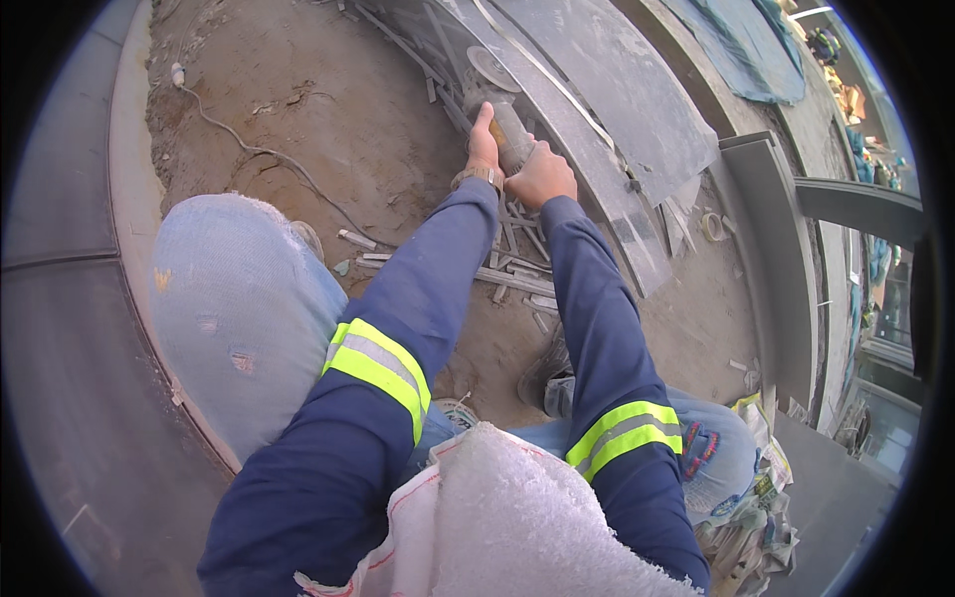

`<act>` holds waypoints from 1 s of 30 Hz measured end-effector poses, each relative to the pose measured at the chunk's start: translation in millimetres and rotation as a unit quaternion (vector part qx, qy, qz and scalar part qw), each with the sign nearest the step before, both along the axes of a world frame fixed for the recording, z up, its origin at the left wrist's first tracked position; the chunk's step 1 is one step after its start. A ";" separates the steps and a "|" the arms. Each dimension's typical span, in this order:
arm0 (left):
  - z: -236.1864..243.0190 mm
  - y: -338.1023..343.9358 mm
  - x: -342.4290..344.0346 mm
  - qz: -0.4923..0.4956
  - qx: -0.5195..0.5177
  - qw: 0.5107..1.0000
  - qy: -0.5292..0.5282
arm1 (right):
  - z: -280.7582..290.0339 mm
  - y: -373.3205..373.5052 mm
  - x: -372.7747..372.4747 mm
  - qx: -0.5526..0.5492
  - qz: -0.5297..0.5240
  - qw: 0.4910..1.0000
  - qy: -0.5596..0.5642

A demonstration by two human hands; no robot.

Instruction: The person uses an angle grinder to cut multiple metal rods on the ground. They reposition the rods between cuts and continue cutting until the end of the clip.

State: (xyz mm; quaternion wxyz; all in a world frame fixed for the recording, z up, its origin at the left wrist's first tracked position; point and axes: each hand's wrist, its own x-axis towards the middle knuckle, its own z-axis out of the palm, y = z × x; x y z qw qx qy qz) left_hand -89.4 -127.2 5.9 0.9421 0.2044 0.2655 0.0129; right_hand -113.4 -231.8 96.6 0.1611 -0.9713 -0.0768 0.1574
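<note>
Both of my hands are wrapped round a dusty angle grinder (511, 137), held out in front of me. My left hand (483, 149) grips its left side with the thumb pointing up; my right hand (544, 177) closes on the rear of its body. The round disc (492, 68) at the far end lies at the long edge of a grey stone slab (597, 90). Whether it touches the slab I cannot tell. A pale straight strip (557, 85) runs lengthwise on the slab. Narrow offcuts (512, 279) lie scattered on the ground below my hands.
A cable (254, 149) with a white connector (178, 75) trails over the dirt at left. Dark panels (90, 378) stand along the left side. At right are more grey slabs (771, 259), a roll of tape (714, 227) and crumpled sacks (761, 497). Blue sheeting (746, 45) lies far right.
</note>
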 end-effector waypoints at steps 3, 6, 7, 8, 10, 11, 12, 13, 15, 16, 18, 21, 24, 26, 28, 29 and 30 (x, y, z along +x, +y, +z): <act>2.5 -4.0 1.6 0.007 -0.008 1.000 0.001 | 1.2 -1.1 0.6 -0.006 -0.004 1.000 0.005; -2.1 1.2 4.9 0.009 -0.001 1.000 -0.016 | 6.4 4.2 1.4 -0.006 -0.004 1.000 0.012; -2.9 1.1 6.0 0.009 -0.002 1.000 -0.017 | 7.0 4.1 1.8 -0.007 -0.006 1.000 0.013; -3.7 0.7 6.3 0.008 -0.002 1.000 -0.018 | 7.0 3.5 1.3 -0.010 -0.003 1.000 0.013; -3.7 -0.1 6.4 0.012 0.002 1.000 -0.009 | 6.6 3.2 1.4 -0.013 0.001 1.000 0.013; -3.5 -0.3 6.4 0.014 0.004 1.000 -0.004 | 6.6 3.3 1.5 -0.010 0.003 1.000 0.009; -2.9 -1.7 6.0 0.015 0.002 1.000 -0.006 | 6.0 1.9 1.1 -0.009 0.004 1.000 0.006; -2.2 -3.0 5.8 0.016 0.001 1.000 -0.007 | 5.5 0.5 0.6 -0.007 0.005 1.000 0.003; -1.3 -5.3 5.0 0.019 -0.006 1.000 -0.011 | 2.7 -2.4 1.5 -0.008 0.008 1.000 0.003; -1.2 -6.6 4.7 0.020 -0.011 1.000 -0.013 | 1.2 -3.3 2.1 -0.008 0.011 1.000 0.002; -1.3 -8.6 4.2 0.026 -0.008 1.000 -0.013 | -1.2 -5.0 1.0 -0.003 0.010 1.000 -0.006; -1.3 -11.8 2.0 0.032 0.012 0.999 -0.007 | -2.3 -6.8 0.6 -0.019 0.008 1.000 0.003; -0.5 -15.9 -4.1 0.024 0.016 1.000 -0.003 | -2.2 -12.4 -6.0 -0.021 0.009 1.000 0.007; -0.5 -17.9 -8.8 0.019 0.011 1.000 0.002 | -0.8 -15.1 -11.4 -0.016 0.010 1.000 0.004; 0.7 -20.9 -12.6 0.026 0.021 0.999 -0.002 | 2.7 -16.6 -16.2 -0.015 0.008 1.000 0.000; 1.4 -22.5 -14.6 0.029 0.025 0.999 -0.004 | 4.7 -17.6 -18.6 -0.018 0.008 1.000 0.001; 1.7 -23.9 -16.9 0.033 0.030 0.999 -0.007 | 6.5 -18.5 -21.3 -0.020 0.009 1.000 0.002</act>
